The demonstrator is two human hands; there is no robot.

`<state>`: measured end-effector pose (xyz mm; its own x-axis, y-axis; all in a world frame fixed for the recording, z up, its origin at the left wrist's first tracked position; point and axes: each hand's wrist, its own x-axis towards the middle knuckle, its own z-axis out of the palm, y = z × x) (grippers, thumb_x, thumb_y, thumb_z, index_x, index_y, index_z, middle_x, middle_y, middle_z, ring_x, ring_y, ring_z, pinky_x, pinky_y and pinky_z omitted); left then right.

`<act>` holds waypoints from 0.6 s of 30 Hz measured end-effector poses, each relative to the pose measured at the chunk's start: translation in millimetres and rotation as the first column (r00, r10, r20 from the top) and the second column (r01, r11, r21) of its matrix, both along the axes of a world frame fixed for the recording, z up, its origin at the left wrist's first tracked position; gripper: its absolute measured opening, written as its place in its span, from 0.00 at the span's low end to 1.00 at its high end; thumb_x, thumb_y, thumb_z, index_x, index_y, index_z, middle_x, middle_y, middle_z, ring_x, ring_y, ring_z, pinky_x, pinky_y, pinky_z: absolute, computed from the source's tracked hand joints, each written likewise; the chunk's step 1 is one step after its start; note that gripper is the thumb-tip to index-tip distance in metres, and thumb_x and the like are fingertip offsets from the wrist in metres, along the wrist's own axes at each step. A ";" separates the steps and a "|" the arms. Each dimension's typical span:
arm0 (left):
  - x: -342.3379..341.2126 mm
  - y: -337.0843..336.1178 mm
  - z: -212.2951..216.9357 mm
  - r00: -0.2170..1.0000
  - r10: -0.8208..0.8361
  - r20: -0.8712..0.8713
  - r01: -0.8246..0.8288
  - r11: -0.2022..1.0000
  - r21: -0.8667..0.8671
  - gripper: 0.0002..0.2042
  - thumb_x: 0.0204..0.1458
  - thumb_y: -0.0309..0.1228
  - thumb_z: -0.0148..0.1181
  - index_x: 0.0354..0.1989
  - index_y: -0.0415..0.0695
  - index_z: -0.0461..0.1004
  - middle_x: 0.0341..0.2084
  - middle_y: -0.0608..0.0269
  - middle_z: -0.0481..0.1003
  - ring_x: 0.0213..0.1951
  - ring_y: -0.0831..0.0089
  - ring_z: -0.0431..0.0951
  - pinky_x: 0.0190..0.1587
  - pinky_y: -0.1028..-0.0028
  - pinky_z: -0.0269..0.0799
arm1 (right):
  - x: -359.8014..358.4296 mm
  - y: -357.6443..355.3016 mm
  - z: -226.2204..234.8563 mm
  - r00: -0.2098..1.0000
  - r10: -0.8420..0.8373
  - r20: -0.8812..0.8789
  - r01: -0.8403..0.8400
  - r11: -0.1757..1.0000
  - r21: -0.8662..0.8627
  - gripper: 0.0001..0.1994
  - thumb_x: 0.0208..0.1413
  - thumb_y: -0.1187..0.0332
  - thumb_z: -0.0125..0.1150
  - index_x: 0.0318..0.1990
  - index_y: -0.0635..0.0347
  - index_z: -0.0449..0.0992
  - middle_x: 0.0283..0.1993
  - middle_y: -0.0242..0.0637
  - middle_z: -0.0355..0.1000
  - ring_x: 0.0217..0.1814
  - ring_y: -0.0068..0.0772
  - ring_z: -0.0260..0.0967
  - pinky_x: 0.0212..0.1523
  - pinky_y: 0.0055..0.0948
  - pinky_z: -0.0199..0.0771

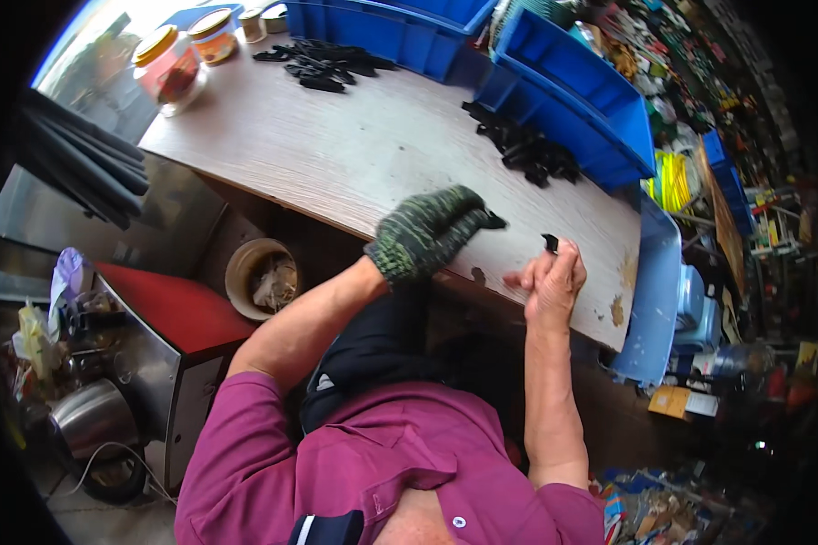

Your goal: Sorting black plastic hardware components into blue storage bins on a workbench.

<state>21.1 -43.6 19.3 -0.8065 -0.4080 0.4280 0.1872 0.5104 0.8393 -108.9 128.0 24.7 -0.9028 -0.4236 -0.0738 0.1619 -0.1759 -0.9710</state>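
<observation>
My left hand [430,227] wears a dark knitted glove flecked with green and is over the table's near edge. Its fingers are pressed together, with a small black piece [493,220] poking out at the tips. To its right, my bare right hand [553,277] pinches another small black piece [550,242] between thumb and finger. The two pieces are apart from each other. Beyond my hands, one pile of black pieces [523,145] lies against a blue bin. A second pile of longer black pieces [323,64] lies at the far left of the table.
Blue plastic bins [573,91] line the far side of the whitish table [336,136]. Lidded jars [168,68] stand at its far left corner. Below on the left are a bucket [264,277] and a red-topped cabinet [168,304]. A light-blue tub [650,282] adjoins the right end.
</observation>
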 end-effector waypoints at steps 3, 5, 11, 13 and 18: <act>-21.3 26.0 -15.0 0.998 -0.060 -0.029 0.058 0.997 -0.056 0.12 0.62 0.33 0.57 0.48 0.38 0.78 0.39 0.51 0.80 0.43 0.56 0.81 0.47 0.64 0.75 | 8.0 -5.7 5.4 1.000 -0.016 0.018 0.016 1.000 -0.009 0.12 0.65 0.59 0.49 0.31 0.54 0.64 0.12 0.25 0.48 0.11 0.22 0.50 0.14 0.36 0.76; -30.0 39.7 -4.7 0.991 -0.047 0.124 0.034 0.994 0.103 0.12 0.62 0.33 0.57 0.48 0.39 0.78 0.39 0.50 0.80 0.44 0.55 0.80 0.47 0.64 0.75 | 7.7 -1.6 4.0 1.000 -0.007 -0.016 0.007 1.000 0.014 0.12 0.65 0.61 0.48 0.31 0.56 0.64 0.13 0.26 0.49 0.11 0.22 0.50 0.16 0.34 0.76; -39.9 38.1 -9.4 0.990 -0.103 0.100 0.098 0.994 0.049 0.12 0.63 0.35 0.55 0.46 0.40 0.78 0.39 0.49 0.79 0.42 0.52 0.80 0.44 0.62 0.74 | 7.9 2.9 4.7 0.997 -0.003 -0.079 0.003 1.000 -0.004 0.12 0.65 0.63 0.48 0.30 0.58 0.64 0.13 0.26 0.49 0.10 0.22 0.48 0.15 0.32 0.75; -36.7 38.8 -3.6 0.979 -0.138 0.148 0.121 0.985 0.119 0.12 0.63 0.34 0.54 0.46 0.40 0.78 0.39 0.49 0.79 0.41 0.54 0.80 0.43 0.63 0.75 | 8.3 3.5 5.2 0.996 0.003 -0.092 -0.004 1.000 -0.004 0.12 0.65 0.62 0.48 0.30 0.58 0.64 0.13 0.27 0.51 0.10 0.22 0.51 0.14 0.31 0.74; -38.1 40.4 -3.8 0.971 -0.127 0.201 0.110 0.989 0.095 0.12 0.64 0.33 0.54 0.48 0.40 0.77 0.40 0.50 0.79 0.41 0.57 0.80 0.44 0.64 0.74 | 8.1 4.7 0.0 0.992 0.024 -0.124 -0.023 1.000 0.007 0.12 0.66 0.62 0.49 0.32 0.59 0.65 0.16 0.30 0.59 0.11 0.26 0.61 0.12 0.27 0.70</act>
<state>-16.9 -3.2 15.5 -0.9183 -0.3313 0.2165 0.0609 0.4221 0.9045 -100.8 132.7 24.6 -0.8949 -0.4448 0.0355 0.0443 -0.1677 -0.9848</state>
